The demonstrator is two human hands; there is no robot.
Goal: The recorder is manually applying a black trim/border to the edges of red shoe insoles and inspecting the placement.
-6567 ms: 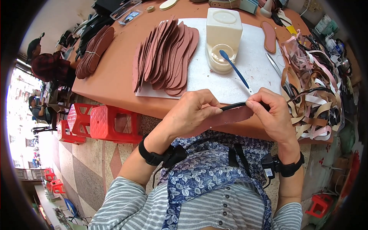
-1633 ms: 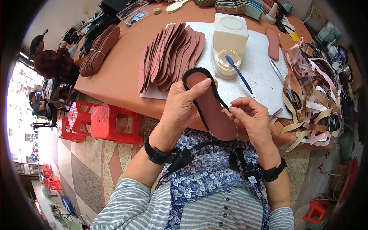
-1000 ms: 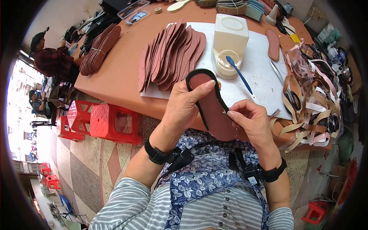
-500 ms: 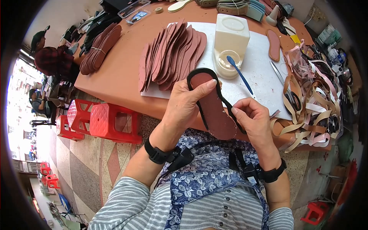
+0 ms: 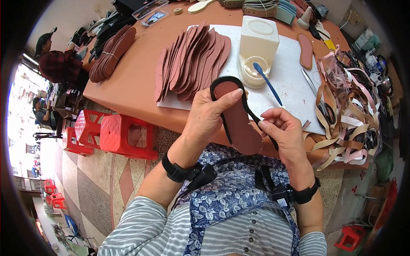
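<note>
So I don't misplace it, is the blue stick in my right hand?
No, the blue stick leans on the cream container, while your right hand pinches the black strip.

A grey-striped top [image 5: 226,222] with dark buttons [image 5: 251,228], black wristbands [image 5: 171,170] and, it seems, a blue leaf-print apron [image 5: 232,192] are worn.

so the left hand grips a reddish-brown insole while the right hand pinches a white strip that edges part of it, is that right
Not quite: the strip is black, not white, as the head view shows. The left hand grips a reddish-brown insole while the right hand pinches a black strip that edges part of it.
</note>
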